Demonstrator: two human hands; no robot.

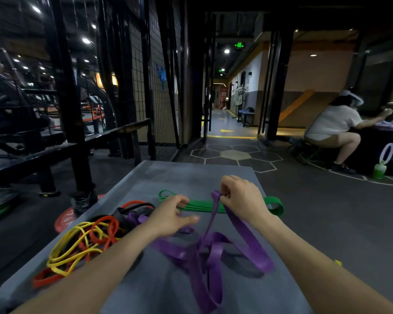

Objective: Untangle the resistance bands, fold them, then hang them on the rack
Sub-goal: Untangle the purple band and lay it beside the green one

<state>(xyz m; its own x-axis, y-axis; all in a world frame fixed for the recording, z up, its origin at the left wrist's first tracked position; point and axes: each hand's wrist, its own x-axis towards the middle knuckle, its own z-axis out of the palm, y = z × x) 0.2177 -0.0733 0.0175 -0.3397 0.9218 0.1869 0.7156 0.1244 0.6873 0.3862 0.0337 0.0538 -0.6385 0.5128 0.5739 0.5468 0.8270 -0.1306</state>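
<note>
A: Head view. Hands?
B: Right hand (pixel 241 196) pinches the top loop of the purple band (pixel 213 252), lifting it off the grey table (pixel 191 175). Left hand (pixel 173 215) hovers with loose fingers, holding nothing.
A: Other bands?
B: Green band (pixel 275 206) lies folded flat, far side behind the hands. Tangled pile (pixel 86 241) of yellow, orange and black bands at the near left.
A: Background?
B: A seated person (pixel 334 128) far right.

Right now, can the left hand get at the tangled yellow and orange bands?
Probably yes: the left hand hovers open beside the tangled pile of thin yellow and orange rubber bands on the grey mat, with nothing between them.
</note>
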